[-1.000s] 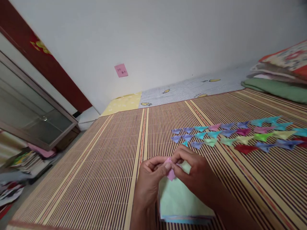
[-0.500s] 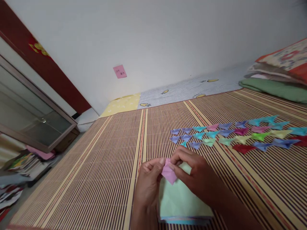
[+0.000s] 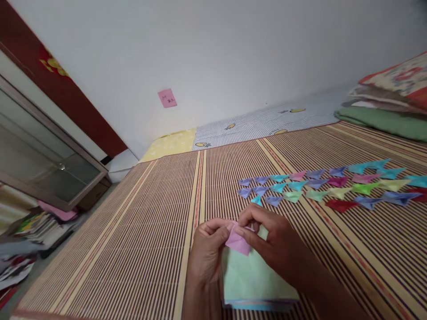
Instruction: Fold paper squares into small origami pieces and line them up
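A small folded piece of pink paper is pinched between both hands. My left hand grips its left edge with thumb and forefinger. My right hand holds the upper right part, thumb in front and fingers curled behind. Beneath the hands lies a stack of square paper, pale green on top with blue edges showing below. Beyond my right hand, folded paper pieces in several colours stand in rows, the closest a small cyan one.
A striped mat spreads under everything. Folded bedding is piled at the far right. Against the wall lies checked cloth. A glass-panelled cabinet and stacked papers are at the left.
The pink paper has tilted, its lower corner shifting to the right. Both hands keep their pinch, with the fingers slightly shifted. The whole view has moved a little.
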### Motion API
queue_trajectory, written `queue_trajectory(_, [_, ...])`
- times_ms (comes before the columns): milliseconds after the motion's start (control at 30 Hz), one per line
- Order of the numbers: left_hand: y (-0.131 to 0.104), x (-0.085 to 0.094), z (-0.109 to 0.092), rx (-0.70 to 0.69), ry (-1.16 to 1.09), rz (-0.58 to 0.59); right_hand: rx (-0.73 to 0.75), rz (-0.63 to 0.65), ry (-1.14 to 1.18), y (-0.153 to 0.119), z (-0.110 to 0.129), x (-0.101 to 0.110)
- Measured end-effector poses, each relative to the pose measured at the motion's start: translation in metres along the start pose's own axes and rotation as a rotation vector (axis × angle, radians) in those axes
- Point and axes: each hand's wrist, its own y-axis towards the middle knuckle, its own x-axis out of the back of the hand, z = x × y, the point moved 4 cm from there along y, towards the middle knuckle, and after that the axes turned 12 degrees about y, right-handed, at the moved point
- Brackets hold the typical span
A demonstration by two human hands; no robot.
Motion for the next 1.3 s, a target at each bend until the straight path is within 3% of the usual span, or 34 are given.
queue_trajectory(133, [-0.001,0.003,-0.001,-0.073,0.024,-0.047,-0.060,-0.041,0.057,0.002,-0.002,0.004])
queue_trajectory(333, [-0.002,0.007,-0.003,-0.167,0.196,-0.075,-0.144,0.028,0.262,0.004,-0.012,0.010])
queue_trajectory(533, [-0.006,0.001,-0.010,-0.261,0.251,-0.146,-0.197,-0.023,0.233,0.004,-0.016,0.007])
queue_trajectory(800, [-0.009,-0.001,-0.010,-0.244,0.334,-0.005,-0.167,-0.119,0.164,0.005,-0.013,0.009])
queue_trajectory(933, [-0.009,-0.003,-0.011,-0.252,0.366,-0.011,-0.168,-0.086,0.187,0.005,-0.014,0.010])
queue_trajectory(1167, [-0.012,-0.009,-0.015,-0.415,0.591,0.030,-0.131,0.021,0.162,0.006,-0.014,0.014])
queue_trajectory(1300, [-0.014,-0.008,-0.015,-0.401,0.613,0.096,-0.162,-0.017,0.132,0.006,-0.016,0.015])
